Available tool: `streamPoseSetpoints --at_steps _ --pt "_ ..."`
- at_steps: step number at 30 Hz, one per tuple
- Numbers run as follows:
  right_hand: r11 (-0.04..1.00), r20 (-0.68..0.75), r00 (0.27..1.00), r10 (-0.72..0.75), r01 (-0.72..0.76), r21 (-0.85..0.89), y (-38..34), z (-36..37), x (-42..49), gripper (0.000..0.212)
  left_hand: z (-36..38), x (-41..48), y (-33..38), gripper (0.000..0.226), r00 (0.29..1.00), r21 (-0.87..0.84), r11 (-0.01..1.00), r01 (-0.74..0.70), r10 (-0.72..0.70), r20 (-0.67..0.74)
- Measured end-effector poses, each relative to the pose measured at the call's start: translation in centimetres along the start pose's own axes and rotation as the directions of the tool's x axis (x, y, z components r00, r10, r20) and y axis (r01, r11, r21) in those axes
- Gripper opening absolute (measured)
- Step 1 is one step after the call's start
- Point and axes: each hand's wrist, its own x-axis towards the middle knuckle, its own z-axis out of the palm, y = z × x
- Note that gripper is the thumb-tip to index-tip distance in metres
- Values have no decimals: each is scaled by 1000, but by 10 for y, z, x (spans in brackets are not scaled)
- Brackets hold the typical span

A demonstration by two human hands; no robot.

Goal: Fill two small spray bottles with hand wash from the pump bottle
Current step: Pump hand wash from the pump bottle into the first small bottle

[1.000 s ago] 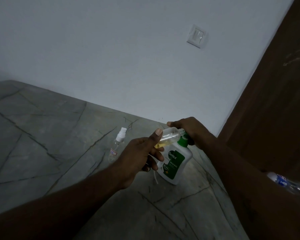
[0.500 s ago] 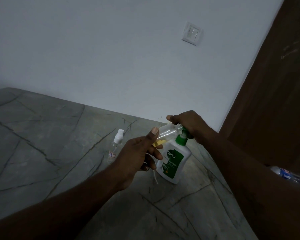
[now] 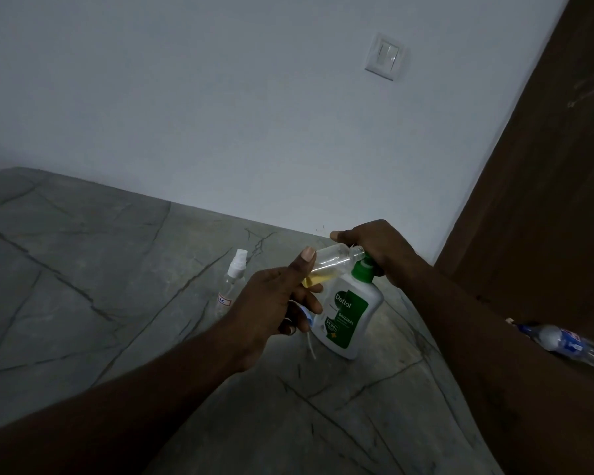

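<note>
My left hand [image 3: 275, 299] grips an uncapped clear spray bottle [image 3: 333, 265], tilted almost flat with its open neck against the green pump head of the white hand wash pump bottle [image 3: 352, 313]. A little yellow liquid lies in the bottle's low end. The lower fingers of that hand also hold the removed spray cap with its dip tube [image 3: 310, 341] hanging down. My right hand [image 3: 379, 250] rests on top of the pump head. A second small spray bottle [image 3: 229, 286], capped and clear, stands on the floor to the left.
Everything sits on a grey stone surface [image 3: 100, 286] against a white wall with a light switch [image 3: 384, 60]. A brown wooden door [image 3: 546, 200] rises at the right. A plastic water bottle [image 3: 563, 342] lies behind my right forearm.
The view shifted slightly. Both hands keep the same grip on the tilted bottle and the pump head, with little visible movement.
</note>
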Motion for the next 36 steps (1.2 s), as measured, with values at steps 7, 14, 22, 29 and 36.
streamPoseSetpoints --at_steps 7,14,22,29,36 --pt "993 -12 997 -80 79 -83 -13 -10 -1 42 1 -1 2 70 1000 -17 1000 -8 9 22" --pt "998 -2 999 -37 37 -44 -4 -4 -1 37 2 -2 1 71 1000 -9 1000 8 -8 12" --pt "998 -22 999 -46 45 -48 -2 0 -4 32 3 -1 -2 71 999 -11 999 33 -33 1" --pt "963 -24 982 -185 177 -204 -18 -18 -5 45 3 -3 -1 68 999 -24 1000 6 -5 49" --pt "983 -82 983 -165 157 -90 -17 -20 -6 58 5 -3 -2 68 999 -21 1000 -7 8 52"
